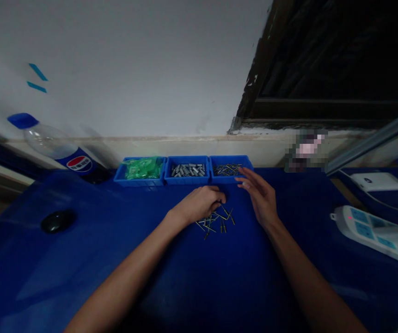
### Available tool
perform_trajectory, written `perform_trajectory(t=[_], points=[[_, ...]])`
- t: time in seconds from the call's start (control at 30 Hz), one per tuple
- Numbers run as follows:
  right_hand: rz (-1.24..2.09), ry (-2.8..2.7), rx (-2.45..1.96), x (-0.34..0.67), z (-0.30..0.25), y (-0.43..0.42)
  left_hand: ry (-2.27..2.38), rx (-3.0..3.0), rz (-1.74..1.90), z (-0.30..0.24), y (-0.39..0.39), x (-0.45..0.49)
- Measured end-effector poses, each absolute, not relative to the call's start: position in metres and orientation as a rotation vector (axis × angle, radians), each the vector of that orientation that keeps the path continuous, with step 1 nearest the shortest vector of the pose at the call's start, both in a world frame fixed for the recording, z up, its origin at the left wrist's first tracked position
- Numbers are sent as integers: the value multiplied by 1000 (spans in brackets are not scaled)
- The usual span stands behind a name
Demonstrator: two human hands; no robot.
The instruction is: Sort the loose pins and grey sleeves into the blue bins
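Observation:
A loose pile of thin metal blind rivets (pixel 214 222) lies on the blue tabletop (pixel 199 286). My left hand (pixel 202 202) is over the pile's far edge, its fingers curled together. One rivet's end meets those fingertips; what is between them is hidden. My right hand (pixel 261 196) is raised to the right of the pile, fingers apart and holding nothing. Its fingertips overlap the front right corner of a blue bin (pixel 233 179) full of similar rivets. Left of that bin, another blue bin (pixel 186 180) contains short silver metal cylinders (pixel 189 170).
A third blue bin (pixel 139 182) has green plastic packets (pixel 143 168). A Pepsi bottle (pixel 77 159) leans at back left, behind a black mouse (pixel 57 222). On the right are a white power strip (pixel 368 231), a white device (pixel 377 181) and a slanting metal bar (pixel 372 141).

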State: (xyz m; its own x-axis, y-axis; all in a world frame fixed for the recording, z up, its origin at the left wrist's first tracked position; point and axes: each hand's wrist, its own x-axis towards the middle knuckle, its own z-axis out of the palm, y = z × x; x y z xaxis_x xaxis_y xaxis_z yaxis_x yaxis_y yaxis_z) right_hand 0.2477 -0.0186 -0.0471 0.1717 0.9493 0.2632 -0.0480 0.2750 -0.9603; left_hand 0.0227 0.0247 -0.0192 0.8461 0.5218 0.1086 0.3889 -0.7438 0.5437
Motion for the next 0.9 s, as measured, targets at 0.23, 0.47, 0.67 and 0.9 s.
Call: perform_trajectory(t=[0.23, 0.47, 0.67, 0.9], points=[[968, -1148, -1066, 245, -47, -19, 742, 2544, 195, -23, 17, 32], [1019, -1135, -1052, 244, -49, -19, 805, 2430, 380, -16, 31, 17], [1058, -1175, -1107, 242, -52, -17, 818, 2245, 687, 1, 35, 9], [1212, -1282, -1078, 237, -50, -22, 803, 2243, 680, -2, 33, 11]])
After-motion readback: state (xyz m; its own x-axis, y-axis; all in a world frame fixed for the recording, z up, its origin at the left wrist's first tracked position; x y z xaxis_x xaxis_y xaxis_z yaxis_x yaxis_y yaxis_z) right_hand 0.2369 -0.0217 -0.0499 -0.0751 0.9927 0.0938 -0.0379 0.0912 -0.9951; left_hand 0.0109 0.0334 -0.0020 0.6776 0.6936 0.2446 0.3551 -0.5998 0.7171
